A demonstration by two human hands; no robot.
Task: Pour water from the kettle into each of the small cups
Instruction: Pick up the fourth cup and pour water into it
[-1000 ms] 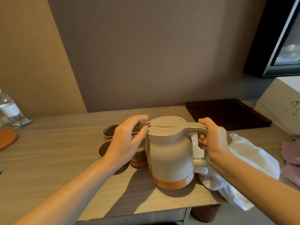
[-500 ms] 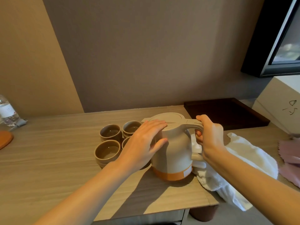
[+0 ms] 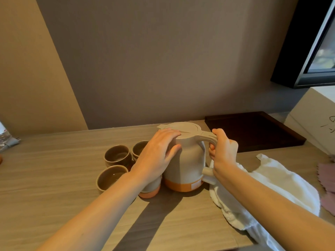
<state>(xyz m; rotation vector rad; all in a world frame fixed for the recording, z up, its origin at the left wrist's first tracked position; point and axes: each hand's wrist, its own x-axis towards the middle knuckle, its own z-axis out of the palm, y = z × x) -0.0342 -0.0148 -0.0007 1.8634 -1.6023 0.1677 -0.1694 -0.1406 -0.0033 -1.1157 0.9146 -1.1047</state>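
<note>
A beige kettle [image 3: 187,160] with an orange base stands upright on the wooden table [image 3: 54,178]. My right hand [image 3: 223,153] is wrapped around its handle. My left hand [image 3: 156,156] lies flat against the kettle's left side and lid edge, fingers spread. Left of the kettle stand small brown cups: one at the back left [image 3: 117,155], one at the front left [image 3: 110,177] holding liquid, and one at the back [image 3: 138,151] partly behind my left hand. A fourth cup [image 3: 151,189] with an orange foot is mostly hidden under my left wrist.
A white cloth [image 3: 272,185] lies right of the kettle, over the table's front edge. A dark wooden tray [image 3: 253,131] sits behind it, a white box [image 3: 315,120] at far right, pink cloths [image 3: 328,178] beside it. A water bottle [image 3: 5,136] is at far left.
My left hand slid from the cups and spout onto the kettle's side. The kettle now stands further back, nearer the cups.
</note>
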